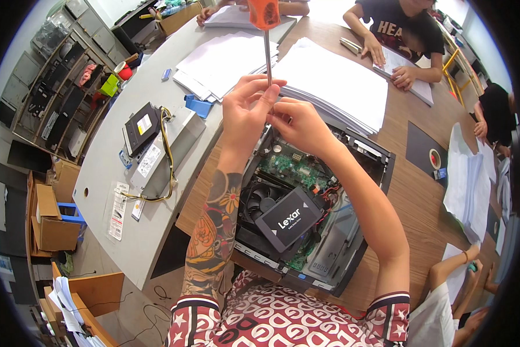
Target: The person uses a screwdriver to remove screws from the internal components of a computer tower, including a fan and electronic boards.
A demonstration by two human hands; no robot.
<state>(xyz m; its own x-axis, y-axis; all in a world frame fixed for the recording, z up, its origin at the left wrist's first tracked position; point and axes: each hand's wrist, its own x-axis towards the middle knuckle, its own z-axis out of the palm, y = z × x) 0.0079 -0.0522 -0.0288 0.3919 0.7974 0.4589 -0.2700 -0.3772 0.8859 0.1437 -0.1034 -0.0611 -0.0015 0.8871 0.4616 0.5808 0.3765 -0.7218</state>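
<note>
An orange-handled screwdriver points upward, its metal shaft running down between my hands. My left hand is closed around the lower shaft with thumb and fingers. Close beside it, my right hand pinches at the shaft's lower end; anything small in those fingertips is hidden. Both hands are above the far edge of an opened desktop computer case. Inside it show a green circuit board, a black fan and loose wires. A black solid-state drive lies tilted over the fan and board.
On the grey table at left lie a metal power supply with cables and a black optical drive. Paper stacks stand beyond the case. A tape roll lies at right. Other people's hands handle papers around the table.
</note>
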